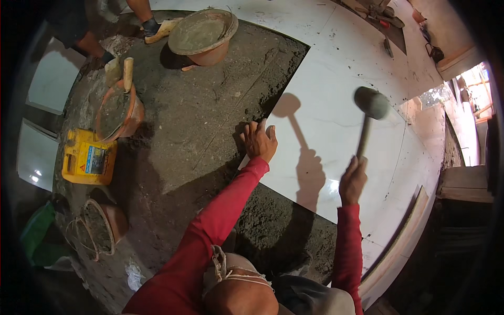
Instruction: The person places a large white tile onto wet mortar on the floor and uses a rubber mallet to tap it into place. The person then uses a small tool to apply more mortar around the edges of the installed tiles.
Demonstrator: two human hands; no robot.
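My right hand [353,181] is wrapped round the handle of a rubber mallet [371,103], whose dark head is raised above a large white floor tile [320,131]. The mallet and my hand cast a shadow on the glossy tile. At the tile's left edge rests my left hand [260,140], fingers spread, reaching over the edge toward the mortar. Wet grey mortar [278,215] lies along the tile's near edge, in front of my knees. A rough dark floor bed [205,115] spreads to the left of the tile.
A wide basin of grey mix [207,50] stands at the back, near another person's foot [157,31]. On the left are an orange bucket [134,113] with a wooden handle, a yellow jerrycan [102,173] and another bucket [115,223]. A wooden plank [399,233] lies at right.
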